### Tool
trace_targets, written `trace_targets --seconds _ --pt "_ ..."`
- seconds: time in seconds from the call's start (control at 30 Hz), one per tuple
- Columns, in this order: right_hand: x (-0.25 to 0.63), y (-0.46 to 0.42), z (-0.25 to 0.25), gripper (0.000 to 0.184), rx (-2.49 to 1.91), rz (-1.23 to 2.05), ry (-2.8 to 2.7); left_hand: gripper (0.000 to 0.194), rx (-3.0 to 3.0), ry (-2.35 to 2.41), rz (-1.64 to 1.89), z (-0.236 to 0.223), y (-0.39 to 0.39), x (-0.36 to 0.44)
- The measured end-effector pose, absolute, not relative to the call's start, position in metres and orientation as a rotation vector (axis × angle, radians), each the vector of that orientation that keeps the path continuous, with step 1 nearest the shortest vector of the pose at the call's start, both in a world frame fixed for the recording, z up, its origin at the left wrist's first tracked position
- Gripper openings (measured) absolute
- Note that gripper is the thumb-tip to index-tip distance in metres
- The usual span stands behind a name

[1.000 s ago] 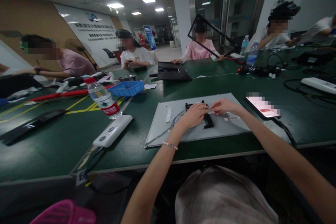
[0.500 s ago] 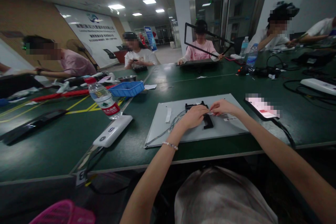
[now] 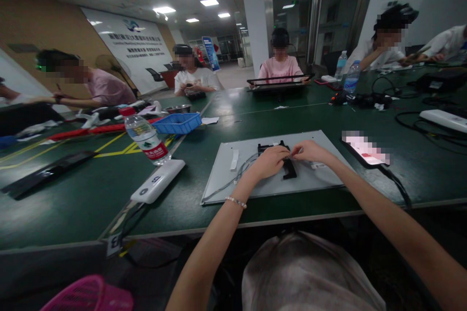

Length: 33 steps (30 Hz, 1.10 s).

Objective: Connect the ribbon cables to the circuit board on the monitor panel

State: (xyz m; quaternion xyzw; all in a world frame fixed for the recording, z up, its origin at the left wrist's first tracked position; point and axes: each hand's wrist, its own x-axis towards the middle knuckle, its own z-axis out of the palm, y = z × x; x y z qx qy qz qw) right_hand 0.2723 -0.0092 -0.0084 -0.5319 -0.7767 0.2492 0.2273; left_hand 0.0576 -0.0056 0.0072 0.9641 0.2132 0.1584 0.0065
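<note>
A flat grey panel (image 3: 222,175), like the back of a display, lies on the table in front of me. On its middle sits a black plastic bracket (image 3: 290,171), partly covered by my left hand (image 3: 270,160), whose fingers are bent over it and grip it. Thin grey cables (image 3: 241,175) run from under that hand to the panel's lower left corner. My right hand (image 3: 308,149) meets the left fingertips at the bracket's right side. Its thumb and fingers are pinched together; whatever is between them is too small to make out. A white strip (image 3: 234,159) is on the panel's left part.
Left of the panel are a white power bank (image 3: 158,182), a water bottle (image 3: 146,141) and a blue tray (image 3: 178,124). A lit phone (image 3: 365,149) with a cable lies at right. Across the table, a person (image 3: 280,65) handles a black frame (image 3: 279,81).
My left hand stays in place on the bracket; my right fingers shift slightly, still pinched beside it. Across the table, the person has lowered the black frame from upright to nearly flat.
</note>
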Motion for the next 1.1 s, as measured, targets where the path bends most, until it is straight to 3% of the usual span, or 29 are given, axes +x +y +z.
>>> trace_targets --seconds 0.37,0.8,0.97,1.1 --pt "0.276 -0.01 -0.003 0.018 -1.466 0.609 -2.052 0.035 2.778 1.39 0.773 0.052 0.03 -0.016" --pt "0.27 -0.013 -0.006 0.023 -1.515 0.487 -2.049 0.028 2.499 1.632 0.602 0.012 0.046 -0.07" --pt "0.27 -0.014 -0.006 0.024 -1.5 0.479 -2.049 0.021 2.322 1.653 0.84 0.022 0.044 -0.076" --pt "0.269 -0.015 -0.005 0.025 -1.484 0.468 -2.058 0.029 2.038 1.536 1.16 0.037 0.039 -0.08"
